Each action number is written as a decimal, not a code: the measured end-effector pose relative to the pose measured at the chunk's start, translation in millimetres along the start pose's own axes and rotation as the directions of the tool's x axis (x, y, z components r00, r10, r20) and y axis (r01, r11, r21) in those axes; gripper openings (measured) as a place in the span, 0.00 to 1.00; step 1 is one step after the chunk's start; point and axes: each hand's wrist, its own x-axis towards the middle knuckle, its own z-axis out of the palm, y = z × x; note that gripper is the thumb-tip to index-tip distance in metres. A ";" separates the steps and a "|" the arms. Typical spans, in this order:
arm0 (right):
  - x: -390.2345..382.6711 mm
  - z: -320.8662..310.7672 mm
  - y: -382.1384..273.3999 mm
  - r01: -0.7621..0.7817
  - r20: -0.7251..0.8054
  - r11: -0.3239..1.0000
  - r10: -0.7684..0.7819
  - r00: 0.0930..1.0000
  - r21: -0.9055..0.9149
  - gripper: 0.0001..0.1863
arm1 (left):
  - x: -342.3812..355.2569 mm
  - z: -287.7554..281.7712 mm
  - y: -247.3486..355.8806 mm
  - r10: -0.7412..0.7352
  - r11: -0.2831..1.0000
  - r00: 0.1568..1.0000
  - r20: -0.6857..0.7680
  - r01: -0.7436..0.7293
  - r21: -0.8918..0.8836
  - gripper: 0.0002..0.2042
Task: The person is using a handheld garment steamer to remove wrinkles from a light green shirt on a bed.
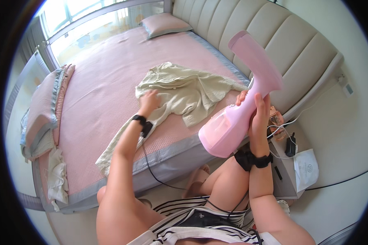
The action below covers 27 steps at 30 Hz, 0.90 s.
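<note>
My right hand (257,112) grips the handle of a pink handheld garment steamer (218,132), raised at the right over the bed's edge with its head tilted upper left and its translucent tank at the bottom. My left hand (149,100) is on a cream, crumpled long-sleeved garment (188,90) spread on the pink quilted bed, with its fingers curled at the fabric; whether they pinch it is hard to make out. One long part of the garment reaches toward the bed's near edge.
The bed (98,73) has a padded headboard (294,57), a pillow (163,24) and folded bedding (45,110). A white cloth (57,175) lies at the near left. A bedside table (278,183) holds cables, a black device (290,145) and a white packet (306,168). A window is at the back left.
</note>
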 end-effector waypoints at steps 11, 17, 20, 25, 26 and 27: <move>11.0 46.5 23.2 0.101 0.299 0.951 -0.010 0.954 -0.291 0.17 | -199.6 -90.0 -163.1 -0.274 0.962 0.780 0.563 0.232 0.146 0.25; 37.0 43.5 78.8 -0.016 0.320 0.747 0.304 0.897 -0.664 0.27 | -233.0 -158.7 -100.2 -0.187 0.887 0.089 0.978 0.443 0.130 0.16; 42.4 27.8 106.3 0.110 0.398 0.626 0.341 0.852 -0.772 0.27 | -227.4 -186.4 -81.3 -0.050 0.772 -0.081 0.995 0.629 0.090 0.20; 31.1 -21.8 169.8 0.080 0.318 0.446 0.489 0.813 -0.891 0.23 | -191.3 -154.1 -67.0 -0.347 0.900 0.457 0.819 0.408 0.153 0.25; 21.7 -20.7 179.5 0.080 0.328 0.460 0.490 0.807 -0.884 0.23 | -192.8 -136.3 -85.4 -0.329 0.942 0.706 0.628 0.295 0.162 0.27; 14.5 -29.5 185.9 0.065 0.335 0.476 0.509 0.793 -0.877 0.25 | -192.5 -125.7 -80.0 -0.328 0.928 0.801 0.500 0.373 0.012 0.25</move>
